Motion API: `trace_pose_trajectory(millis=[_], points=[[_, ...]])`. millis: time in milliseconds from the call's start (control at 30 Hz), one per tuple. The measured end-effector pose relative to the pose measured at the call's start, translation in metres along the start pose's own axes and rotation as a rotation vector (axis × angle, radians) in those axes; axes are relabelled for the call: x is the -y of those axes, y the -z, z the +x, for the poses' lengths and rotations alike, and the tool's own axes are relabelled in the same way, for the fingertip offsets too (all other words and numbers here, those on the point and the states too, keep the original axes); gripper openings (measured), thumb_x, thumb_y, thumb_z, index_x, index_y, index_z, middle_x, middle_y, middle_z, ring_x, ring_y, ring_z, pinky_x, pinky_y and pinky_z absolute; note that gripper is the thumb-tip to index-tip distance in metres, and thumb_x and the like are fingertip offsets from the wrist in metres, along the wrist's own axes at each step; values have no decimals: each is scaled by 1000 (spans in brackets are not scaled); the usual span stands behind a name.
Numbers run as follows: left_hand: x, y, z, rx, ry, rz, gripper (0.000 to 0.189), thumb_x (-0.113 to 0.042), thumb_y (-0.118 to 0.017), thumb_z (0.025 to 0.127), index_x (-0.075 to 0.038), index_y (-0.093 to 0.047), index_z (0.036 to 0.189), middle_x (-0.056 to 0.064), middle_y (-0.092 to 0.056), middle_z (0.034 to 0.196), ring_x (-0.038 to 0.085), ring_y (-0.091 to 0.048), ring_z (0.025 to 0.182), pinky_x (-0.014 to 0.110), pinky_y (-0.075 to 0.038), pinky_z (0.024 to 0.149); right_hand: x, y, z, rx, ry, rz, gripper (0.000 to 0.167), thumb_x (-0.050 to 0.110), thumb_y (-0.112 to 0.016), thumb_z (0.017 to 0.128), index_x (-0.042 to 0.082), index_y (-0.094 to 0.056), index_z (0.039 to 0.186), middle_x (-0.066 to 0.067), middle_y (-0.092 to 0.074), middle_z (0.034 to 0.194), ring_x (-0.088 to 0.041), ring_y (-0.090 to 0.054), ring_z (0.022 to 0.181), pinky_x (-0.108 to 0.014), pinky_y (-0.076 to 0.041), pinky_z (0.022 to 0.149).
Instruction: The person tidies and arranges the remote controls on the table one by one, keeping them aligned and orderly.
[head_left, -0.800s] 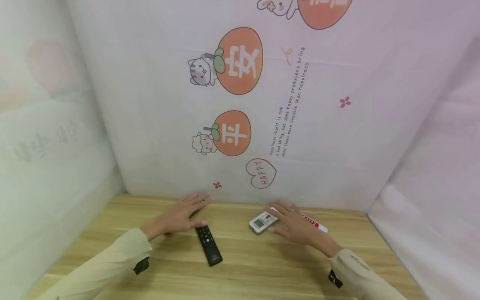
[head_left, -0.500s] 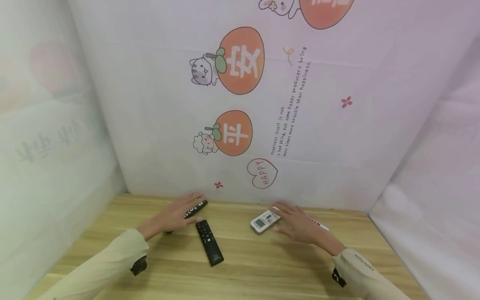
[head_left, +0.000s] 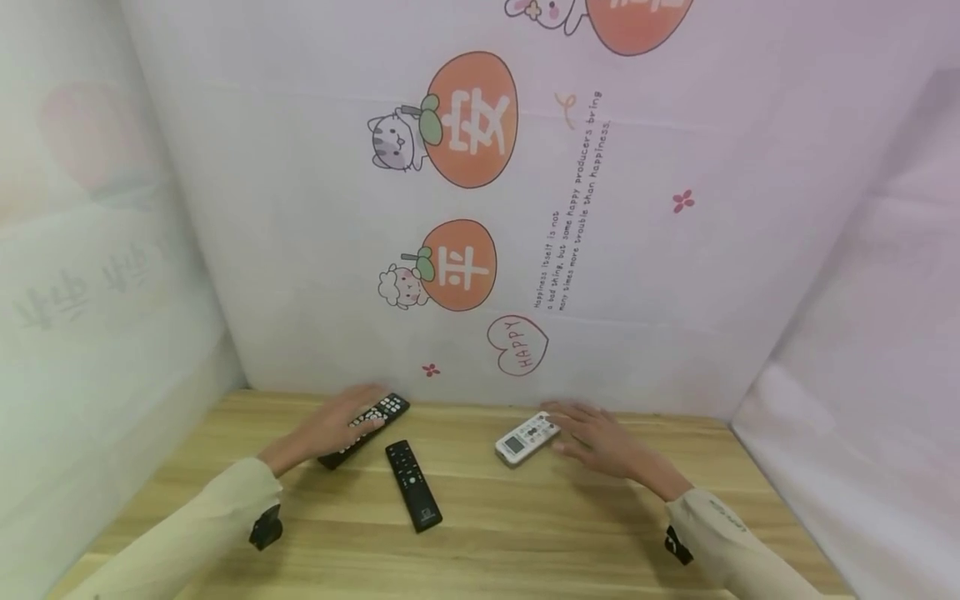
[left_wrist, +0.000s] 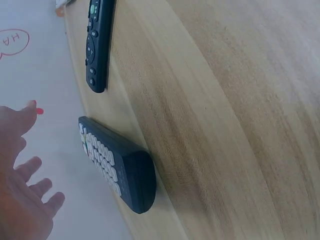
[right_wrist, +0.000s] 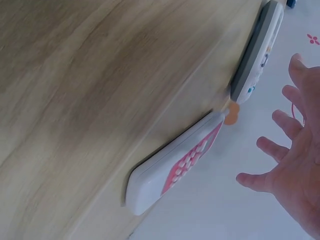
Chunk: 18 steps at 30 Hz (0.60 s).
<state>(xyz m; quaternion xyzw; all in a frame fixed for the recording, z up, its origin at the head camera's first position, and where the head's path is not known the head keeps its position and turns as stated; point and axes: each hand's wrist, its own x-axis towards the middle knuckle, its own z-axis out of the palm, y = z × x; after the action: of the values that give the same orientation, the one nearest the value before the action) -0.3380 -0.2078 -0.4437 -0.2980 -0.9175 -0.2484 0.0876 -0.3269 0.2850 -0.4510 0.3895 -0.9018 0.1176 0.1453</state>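
My left hand [head_left: 326, 429] hovers with loose fingers over a black remote control with white buttons [head_left: 393, 406]. In the left wrist view, space shows between the hand and that remote. A slimmer black remote control [head_left: 415, 492] lies just right of them on the table. Over on the right, my right hand [head_left: 603, 446] is held with spread fingers beside a white remote control with a small screen [head_left: 525, 440]. Beneath this hand lies a white remote control with a red button panel [right_wrist: 175, 162], visible in the right wrist view but hidden by the hand in the head view. Neither hand grips anything.
The wooden table [head_left: 510, 542] ends against a white cloth wall [head_left: 337, 333] printed with orange fruits and cartoon animals. More white cloth rises on the left side [head_left: 112, 350] and the right side [head_left: 847, 375].
My left hand has drawn back leftward, uncovering more of the white-buttoned black remote. My right hand has shifted slightly right, now covering the red-and-white remote in the head view. The remotes stay put.
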Motion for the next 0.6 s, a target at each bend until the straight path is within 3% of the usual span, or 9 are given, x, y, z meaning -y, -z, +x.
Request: trace_pose_trajectory(millis=[67, 167, 400, 600], points=[[3, 0, 1, -3, 25, -35, 60, -20, -64, 105, 0, -42, 157, 29, -41, 160, 53, -38, 147, 70, -28, 122, -7, -3, -2, -38, 35, 0, 54, 36, -62, 105, 22, -51, 156, -5, -49, 160, -45, -49, 139, -76, -43, 104], [8, 0, 2, 5, 62, -80, 61, -20, -61, 106, 3, -38, 158, 31, -38, 160, 53, -36, 147, 71, -28, 122, -11, -1, -3, -55, 25, 21, 51, 33, -62, 105, 23, -53, 154, -7, -52, 159, -46, -53, 136, -72, -45, 104], [16, 6, -2, 43, 141, -154, 63, -19, -57, 108, 7, -32, 159, 34, -32, 162, 56, -30, 149, 71, -24, 123, -9, 8, -2, 1, -92, 66, 38, 8, -68, 100, 3, -67, 137, -30, -53, 150, -51, -56, 128, -69, -50, 101], [15, 4, -1, 91, 177, -168, 64, -23, -55, 109, 8, -30, 159, 35, -31, 162, 56, -31, 148, 70, -26, 123, -14, 12, -9, 1, -145, 72, 34, 8, -66, 101, -4, -68, 132, -36, -52, 147, -52, -59, 123, -67, -52, 99]])
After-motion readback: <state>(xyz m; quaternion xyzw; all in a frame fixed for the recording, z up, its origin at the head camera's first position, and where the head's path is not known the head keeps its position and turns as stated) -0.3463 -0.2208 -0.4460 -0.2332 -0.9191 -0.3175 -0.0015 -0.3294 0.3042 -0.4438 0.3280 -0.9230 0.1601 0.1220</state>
